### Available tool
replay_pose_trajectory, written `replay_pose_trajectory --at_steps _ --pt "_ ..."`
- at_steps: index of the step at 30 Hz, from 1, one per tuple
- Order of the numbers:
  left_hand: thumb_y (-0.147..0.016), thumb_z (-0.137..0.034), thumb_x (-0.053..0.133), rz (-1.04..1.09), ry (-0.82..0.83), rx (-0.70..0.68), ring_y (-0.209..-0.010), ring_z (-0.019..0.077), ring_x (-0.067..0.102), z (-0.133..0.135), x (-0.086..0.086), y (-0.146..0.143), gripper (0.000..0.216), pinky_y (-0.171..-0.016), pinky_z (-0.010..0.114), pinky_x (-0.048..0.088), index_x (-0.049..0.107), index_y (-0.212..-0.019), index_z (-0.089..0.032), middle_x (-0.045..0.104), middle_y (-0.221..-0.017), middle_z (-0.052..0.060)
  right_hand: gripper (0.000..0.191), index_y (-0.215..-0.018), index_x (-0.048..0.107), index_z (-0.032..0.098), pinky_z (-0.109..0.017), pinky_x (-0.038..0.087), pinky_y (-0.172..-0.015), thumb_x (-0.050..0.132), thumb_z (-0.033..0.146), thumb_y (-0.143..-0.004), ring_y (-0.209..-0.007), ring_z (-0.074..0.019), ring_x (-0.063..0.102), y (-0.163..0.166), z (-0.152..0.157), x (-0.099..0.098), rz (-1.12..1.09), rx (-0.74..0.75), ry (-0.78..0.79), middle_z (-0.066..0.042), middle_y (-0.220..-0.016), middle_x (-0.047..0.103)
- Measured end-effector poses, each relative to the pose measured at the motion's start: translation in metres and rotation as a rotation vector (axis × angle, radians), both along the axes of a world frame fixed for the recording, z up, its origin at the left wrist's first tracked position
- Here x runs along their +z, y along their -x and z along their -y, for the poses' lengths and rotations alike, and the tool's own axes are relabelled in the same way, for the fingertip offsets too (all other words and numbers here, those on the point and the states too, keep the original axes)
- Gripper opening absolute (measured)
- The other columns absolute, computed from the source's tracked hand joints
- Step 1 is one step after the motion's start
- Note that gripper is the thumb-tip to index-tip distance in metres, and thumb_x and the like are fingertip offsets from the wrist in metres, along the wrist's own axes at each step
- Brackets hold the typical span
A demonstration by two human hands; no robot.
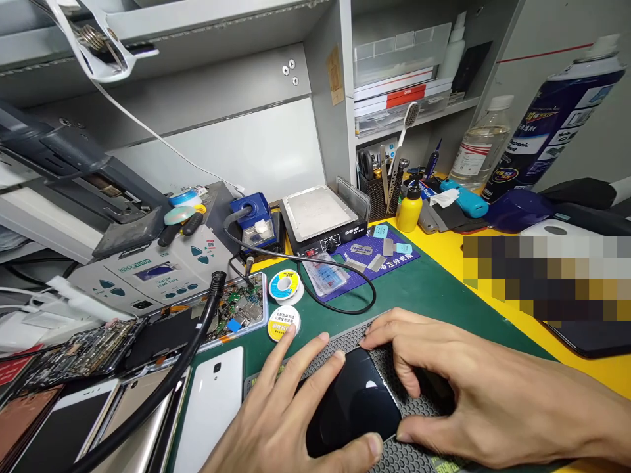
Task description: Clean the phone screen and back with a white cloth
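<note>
So the black phone is sitting screen-up on a grey honeycomb-pattern mat, right between the two hands. Left hand is spread out wide over its left side, fingers fanned and pointing away, thumb down by the near edge, so no closed grip there. Right hand makes a big C on the other side: index fingertip near the far corner, thumb near the close right corner. Can't tell if it's actually pinching the phone or just touching the edges. Something dark's tucked under that palm too, mostly hidden. Just past the left fingertips there's a round tin with a solder spool beside it on the green mat. Further back is a hot plate, with loose blades on the purple mat in front, and a white phone lies off left.
</note>
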State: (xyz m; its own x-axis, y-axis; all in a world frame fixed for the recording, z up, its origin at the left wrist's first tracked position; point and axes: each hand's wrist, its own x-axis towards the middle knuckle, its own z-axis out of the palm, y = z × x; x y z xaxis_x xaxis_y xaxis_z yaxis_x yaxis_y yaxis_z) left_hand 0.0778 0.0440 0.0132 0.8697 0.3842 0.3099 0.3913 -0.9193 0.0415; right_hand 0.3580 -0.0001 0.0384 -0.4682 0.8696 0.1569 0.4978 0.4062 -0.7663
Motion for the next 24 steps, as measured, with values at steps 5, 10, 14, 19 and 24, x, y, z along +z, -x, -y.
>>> replay_pose_trajectory --at_steps 5,10,14,19,24 --pt "-0.086 -0.028 0.071 -0.006 0.008 0.025 -0.138 0.0385 0.054 0.0004 -0.0010 -0.0001 0.037 -0.105 0.067 0.051 0.072 -0.120 -0.044 0.063 -0.143 0.001 0.034 -0.079 0.048 0.023 -0.029 0.053 -0.087 0.079 0.011 -0.073 -0.102 -0.0230 0.062 -0.0002 -0.0003 0.0002 -0.004 0.008 -0.004 -0.004 -0.104 0.064" --pt "-0.087 -0.034 0.070 -0.001 0.007 0.039 -0.137 0.0418 0.054 -0.0013 0.0001 -0.0010 0.042 -0.100 0.067 0.054 0.068 -0.129 -0.035 0.062 -0.144 0.009 0.035 -0.080 0.049 0.023 -0.029 0.053 -0.087 0.080 0.011 -0.072 -0.104 -0.0230 0.062 -0.0007 -0.0007 0.0001 -0.004 0.014 -0.009 -0.004 -0.105 0.064" --pt "-0.088 -0.029 0.070 -0.003 0.007 0.035 -0.138 0.0389 0.054 0.0011 -0.0002 -0.0027 0.034 -0.104 0.068 0.051 0.073 -0.118 -0.042 0.064 -0.141 0.003 0.034 -0.082 0.048 0.023 -0.029 0.053 -0.089 0.079 0.011 -0.073 -0.105 -0.0229 0.063 -0.0011 -0.0004 -0.0007 -0.001 0.013 -0.015 -0.004 -0.108 0.064" --pt "-0.088 -0.028 0.068 -0.001 -0.002 0.023 -0.138 0.0374 0.055 0.0021 0.0013 -0.0050 0.031 -0.106 0.067 0.051 0.073 -0.116 -0.042 0.065 -0.139 0.002 0.032 -0.082 0.049 0.023 -0.030 0.053 -0.089 0.079 0.014 -0.074 -0.107 -0.0238 0.063 -0.0017 0.0002 -0.0023 0.001 0.009 -0.041 -0.005 -0.112 0.064" --pt "-0.092 -0.036 0.062 -0.043 -0.045 0.059 -0.134 0.0377 0.058 -0.0012 0.0041 -0.0066 0.039 -0.100 0.062 0.057 0.066 -0.130 -0.031 0.066 -0.139 0.009 0.033 -0.082 0.049 0.023 -0.029 0.052 -0.091 0.079 0.012 -0.074 -0.108 -0.0230 0.062 -0.0020 0.0001 -0.0025 0.012 0.021 -0.035 -0.005 -0.113 0.064"
